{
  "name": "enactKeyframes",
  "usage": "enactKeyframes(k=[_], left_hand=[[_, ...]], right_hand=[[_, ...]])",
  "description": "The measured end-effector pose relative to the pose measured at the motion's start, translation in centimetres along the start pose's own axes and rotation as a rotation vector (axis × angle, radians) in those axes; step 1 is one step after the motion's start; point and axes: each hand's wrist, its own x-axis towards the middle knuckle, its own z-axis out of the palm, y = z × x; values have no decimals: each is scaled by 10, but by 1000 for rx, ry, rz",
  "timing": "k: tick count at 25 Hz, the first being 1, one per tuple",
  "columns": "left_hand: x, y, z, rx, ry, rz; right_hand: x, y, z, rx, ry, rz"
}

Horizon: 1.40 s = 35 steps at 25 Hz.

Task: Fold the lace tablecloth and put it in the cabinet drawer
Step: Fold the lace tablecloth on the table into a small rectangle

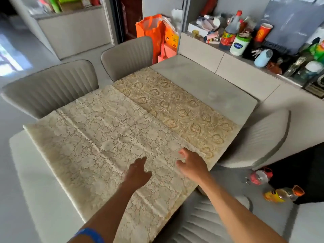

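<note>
Now, from the head camera we see the lace tablecloth [112, 137] lying flat on the table [206, 88], folded over itself: a pale cream layer covers the near and left part, and a yellower strip shows beyond its folded edge. Its long axis runs from the near right edge of the table toward the far left edge, and the fold line runs slantwise from the far chair side down to the near right corner. The cloth reaches the near edge and hangs a little over it; the far right end of the table stays bare grey.

Our left hand [138, 171] rests on the cream layer with its fingers straight and close together, pointing up the cloth. Our right hand [192, 165] is just beside it at the fold's near end, fingers loosely spread and bent; we cannot tell whether it touches the lace.

Grey ribbed chairs [50, 90] stand along the table's left side. A cluttered counter [245, 72] with bottles [229, 34] runs past the far right edge.
</note>
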Motion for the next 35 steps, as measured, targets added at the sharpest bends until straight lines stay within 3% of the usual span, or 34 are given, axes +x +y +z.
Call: enactKeyframes(k=[3, 9, 13, 18, 23, 26, 28, 31, 35], left_hand=[[38, 16, 39, -6, 1, -127], [71, 32, 92, 183, -13, -244], [56, 23, 95, 213, 16, -176], [42, 23, 106, 224, 17, -152], [33, 22, 106, 242, -6, -121], [31, 22, 104, 258, -16, -111], [29, 21, 104, 271, -15, -103], [30, 19, 106, 280, 12, -112], [32, 18, 111, 256, 47, -143]], right_hand=[[89, 31, 10, -70, -73, -32], [181, 86, 33, -286, 26, -51], [181, 80, 39, -49, 42, -26], [181, 75, 38, -87, -3, -54], [181, 75, 29, 349, -137, 89], [174, 79, 34, 61, -211, 86], [175, 79, 35, -74, -151, 34], [187, 67, 36, 54, -98, -36], [207, 52, 34, 454, -229, 109]])
